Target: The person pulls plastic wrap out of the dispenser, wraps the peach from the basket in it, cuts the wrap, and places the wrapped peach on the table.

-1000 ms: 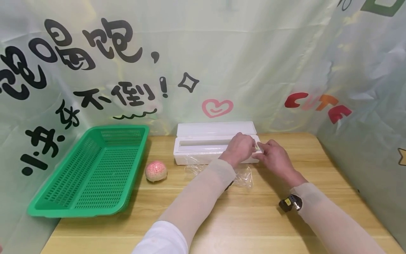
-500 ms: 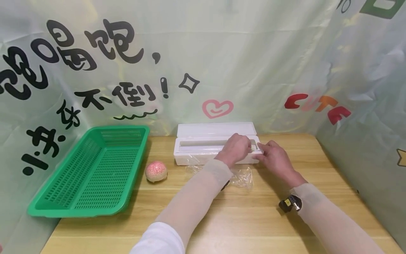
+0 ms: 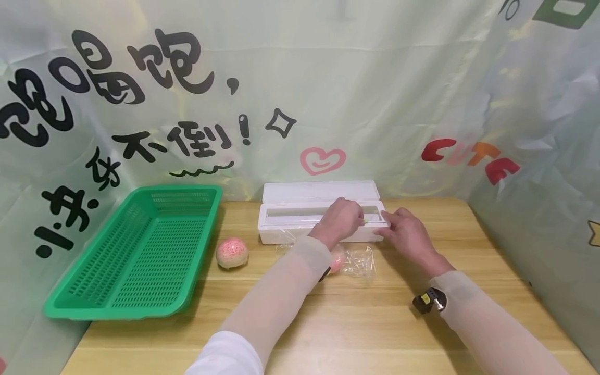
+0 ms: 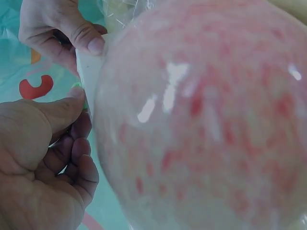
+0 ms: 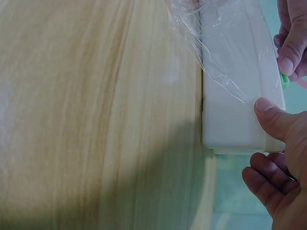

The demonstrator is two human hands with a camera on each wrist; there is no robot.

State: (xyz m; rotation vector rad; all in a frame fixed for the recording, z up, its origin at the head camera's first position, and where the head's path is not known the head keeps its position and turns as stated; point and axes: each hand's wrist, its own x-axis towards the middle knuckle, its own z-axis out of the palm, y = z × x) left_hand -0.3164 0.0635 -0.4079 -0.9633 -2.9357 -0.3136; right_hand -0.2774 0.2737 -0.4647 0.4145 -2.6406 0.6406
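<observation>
A white cling film dispenser box (image 3: 281,235) stands at the back of the table with its lid (image 3: 319,192) raised. My left hand (image 3: 339,220) pinches a small green slide cutter (image 5: 285,80) on the box's upper edge. My right hand (image 3: 410,237) grips the box's right end, thumb on the front side. Clear cling film (image 3: 361,261) hangs over the front onto the table. A pink-speckled peach (image 4: 206,115) lies under the film before the box, partly hidden by my left forearm in the head view.
Another pink-speckled peach (image 3: 232,253) sits unwrapped on the wooden table (image 3: 365,328), left of the box. A green perforated basket (image 3: 178,307) stands at the far left. Printed cloth (image 3: 375,104) rises behind the table and along its sides.
My left hand has slid leftward along the box with the green cutter. More of the peach under the film shows beside my forearm. My right hand has stayed on the box's end.
</observation>
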